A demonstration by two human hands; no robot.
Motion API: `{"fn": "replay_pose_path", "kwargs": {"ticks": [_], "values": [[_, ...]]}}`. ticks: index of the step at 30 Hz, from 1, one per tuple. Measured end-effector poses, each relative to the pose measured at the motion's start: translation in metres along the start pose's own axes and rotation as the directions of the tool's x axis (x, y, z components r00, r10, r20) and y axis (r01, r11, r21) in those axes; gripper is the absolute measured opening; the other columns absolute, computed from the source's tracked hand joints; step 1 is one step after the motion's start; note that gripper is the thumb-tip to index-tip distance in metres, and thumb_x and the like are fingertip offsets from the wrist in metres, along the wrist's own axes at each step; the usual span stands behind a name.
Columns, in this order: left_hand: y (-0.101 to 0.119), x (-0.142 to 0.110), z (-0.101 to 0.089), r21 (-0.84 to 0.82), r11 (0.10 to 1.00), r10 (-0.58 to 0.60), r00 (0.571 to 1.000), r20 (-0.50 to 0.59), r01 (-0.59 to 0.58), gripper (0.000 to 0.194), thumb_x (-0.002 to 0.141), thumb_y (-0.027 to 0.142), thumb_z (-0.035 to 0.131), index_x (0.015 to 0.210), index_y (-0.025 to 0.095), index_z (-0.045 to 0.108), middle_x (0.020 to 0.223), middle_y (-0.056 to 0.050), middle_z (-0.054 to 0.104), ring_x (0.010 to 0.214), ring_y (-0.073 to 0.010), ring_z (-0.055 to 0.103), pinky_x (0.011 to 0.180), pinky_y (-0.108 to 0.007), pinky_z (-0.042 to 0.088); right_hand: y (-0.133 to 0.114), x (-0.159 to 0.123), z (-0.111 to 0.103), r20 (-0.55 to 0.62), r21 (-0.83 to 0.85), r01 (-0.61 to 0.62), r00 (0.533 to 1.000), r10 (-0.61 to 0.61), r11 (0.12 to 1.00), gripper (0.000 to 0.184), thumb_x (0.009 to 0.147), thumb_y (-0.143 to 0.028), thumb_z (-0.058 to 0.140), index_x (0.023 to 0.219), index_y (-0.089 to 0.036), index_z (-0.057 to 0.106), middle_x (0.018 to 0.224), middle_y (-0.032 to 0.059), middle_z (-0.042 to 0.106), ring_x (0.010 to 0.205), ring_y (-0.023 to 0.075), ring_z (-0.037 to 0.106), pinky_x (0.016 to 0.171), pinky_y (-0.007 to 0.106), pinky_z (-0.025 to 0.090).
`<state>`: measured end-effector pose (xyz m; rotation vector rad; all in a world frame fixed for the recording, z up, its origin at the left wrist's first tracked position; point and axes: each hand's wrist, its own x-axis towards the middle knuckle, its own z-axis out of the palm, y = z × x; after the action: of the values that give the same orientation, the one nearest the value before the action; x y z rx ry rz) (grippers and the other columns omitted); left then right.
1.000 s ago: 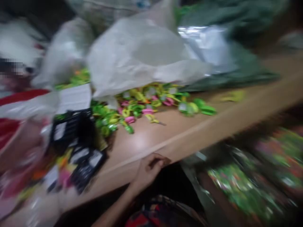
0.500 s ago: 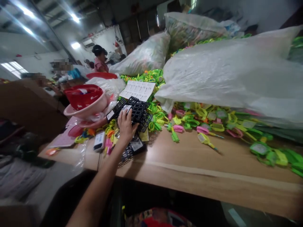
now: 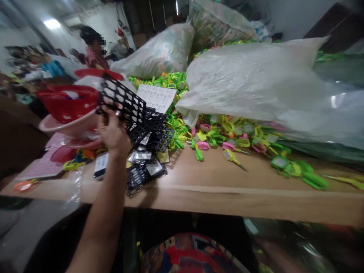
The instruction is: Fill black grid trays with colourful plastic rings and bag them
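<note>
Left hand (image 3: 113, 132): fingers (image 3: 109, 114) curled round the lower edge of a black plastic grid (image 3: 125, 101), tips hidden behind it, a ring on one finger (image 3: 117, 113). Palm faces the camera, wrist low, forearm coming up from the bottom edge. The grid is off the counter, held up in the air at the near left. It's tilted, long axis running from upper left down toward the right, and its lower right end overlaps a second black grid (image 3: 159, 138) — can't tell if they touch. Small white labels sit on the black pieces, too small to read.

Below the hand are more black grids (image 3: 142, 176) on the counter (image 3: 227, 182), and beside them a white-and-black packet (image 3: 100, 166), its print unreadable. Behind the grid is a white sheet (image 3: 156, 98) with rows of printing, also unreadable. To the left, a red basin (image 3: 66, 103) sits on a pink basin (image 3: 69, 128).

Right of the hand lies a heap of green, yellow and pink plastic tags (image 3: 227, 133), partly under a clear plastic sack (image 3: 247, 79). Another sack (image 3: 155, 51) stands further back. A person in a pink top (image 3: 95, 60) is at the far left.

Right hand — maybe the blur at lower right (image 3: 273, 253); can't tell, fingers not readable.
</note>
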<state>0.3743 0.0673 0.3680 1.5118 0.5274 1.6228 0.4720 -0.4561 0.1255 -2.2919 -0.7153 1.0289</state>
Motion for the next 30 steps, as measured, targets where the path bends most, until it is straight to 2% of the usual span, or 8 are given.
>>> {"fn": "replay_pose_path", "kwargs": {"ticks": [4, 7, 10, 13, 20, 24, 27, 30], "values": [[0.036, -0.029, 0.004, -0.278, 0.960, -0.019, 0.997, 0.075, 0.039, 0.021, 0.106, 0.031, 0.048, 0.121, 0.019, 0.057, 0.121, 0.000, 0.071, 0.117, -0.0143, 0.066, 0.094, -0.030, 0.056, -0.047, -0.012, -0.041, 0.193, -0.054, 0.093, 0.978, -0.081, 0.994, 0.033, 0.077, -0.054, 0.060, 0.093, -0.033, 0.079, 0.098, 0.0114, 0.076, 0.095, 0.0327, 0.072, 0.089, 0.045, 0.057], [0.049, -0.088, 0.013, -0.389, 0.886, -0.172, 0.958, 0.228, 0.251, 0.016, 0.098, 0.031, 0.065, 0.113, 0.026, 0.064, 0.130, 0.002, 0.068, 0.126, -0.0185, 0.062, 0.093, -0.033, 0.059, -0.094, 0.005, -0.082, 0.251, 0.004, 0.262, 0.934, -0.255, 0.965, 0.034, 0.092, -0.047, 0.052, 0.103, -0.026, 0.076, 0.096, 0.0076, 0.074, 0.089, 0.0249, 0.069, 0.082, 0.035, 0.055], [0.037, -0.165, 0.023, -0.291, 0.730, -0.538, 0.783, 0.314, 0.618, 0.030, 0.085, 0.041, 0.078, 0.107, 0.023, 0.066, 0.118, -0.003, 0.073, 0.106, -0.0202, 0.071, 0.088, -0.038, 0.062, -0.117, 0.053, -0.114, -0.143, -0.097, 0.387, 0.907, -0.397, 0.917, 0.034, 0.095, -0.046, 0.049, 0.088, -0.020, 0.072, 0.087, 0.0079, 0.071, 0.082, 0.0233, 0.065, 0.076, 0.033, 0.051], [0.009, -0.228, 0.024, 0.005, 0.647, -0.693, 0.586, 0.419, 0.762, 0.046, 0.082, 0.063, 0.071, 0.097, 0.020, 0.062, 0.105, -0.007, 0.075, 0.093, -0.0217, 0.074, 0.084, -0.040, 0.061, -0.109, 0.110, -0.130, -0.493, -0.305, 0.295, 0.765, -0.415, 0.906, 0.026, 0.090, -0.038, 0.056, 0.096, -0.018, 0.071, 0.098, 0.0119, 0.069, 0.086, 0.0247, 0.062, 0.081, 0.037, 0.049], [-0.030, -0.243, -0.022, 0.440, 0.745, -0.667, 0.568, 0.482, 0.501, 0.039, 0.080, 0.058, 0.071, 0.077, 0.019, 0.068, 0.071, -0.005, 0.068, 0.078, -0.0253, 0.067, 0.076, -0.037, 0.056, -0.080, 0.159, -0.122, -0.537, -0.408, 0.178, 0.747, -0.393, 0.895, 0.018, 0.087, -0.031, 0.058, 0.088, -0.018, 0.069, 0.092, 0.0120, 0.066, 0.086, 0.0260, 0.057, 0.082, 0.040, 0.047], [-0.043, -0.233, -0.029, 0.503, 0.809, -0.569, 0.620, 0.540, 0.304, 0.039, 0.075, 0.044, 0.079, 0.105, 0.020, 0.072, 0.105, -0.009, 0.070, 0.108, -0.0305, 0.062, 0.101, -0.046, 0.048, -0.102, 0.144, -0.108, -0.579, -0.239, 0.350, 0.697, -0.422, 0.906, 0.023, 0.090, -0.033, 0.053, 0.099, -0.018, 0.068, 0.095, 0.0097, 0.067, 0.084, 0.0236, 0.058, 0.079, 0.037, 0.046], [-0.057, -0.240, -0.021, 0.430, 0.899, -0.403, 0.553, 0.730, 0.087, 0.066, 0.078, 0.044, 0.080, 0.137, 0.024, 0.059, 0.137, -0.013, 0.062, 0.130, -0.0328, 0.053, 0.114, -0.050, 0.040, -0.133, 0.131, -0.089, -0.578, -0.104, 0.474, 0.687, -0.441, 0.874, 0.022, 0.090, -0.036, 0.055, 0.097, -0.018, 0.066, 0.093, 0.0074, 0.065, 0.083, 0.0212, 0.057, 0.077, 0.033, 0.045], [-0.067, -0.251, -0.016, 0.404, 0.915, -0.355, 0.491, 0.795, 0.006, 0.077, 0.082, 0.044, 0.078, 0.149, 0.022, 0.047, 0.146, -0.016, 0.057, 0.136, -0.0340, 0.050, 0.115, -0.052, 0.040, -0.164, 0.124, -0.062, -0.494, 0.157, 0.530, 0.773, -0.399, 0.833, 0.022, 0.089, -0.038, 0.058, 0.096, -0.018, 0.065, 0.089, 0.0041, 0.066, 0.080, 0.0185, 0.058, 0.074, 0.030, 0.046]]}}
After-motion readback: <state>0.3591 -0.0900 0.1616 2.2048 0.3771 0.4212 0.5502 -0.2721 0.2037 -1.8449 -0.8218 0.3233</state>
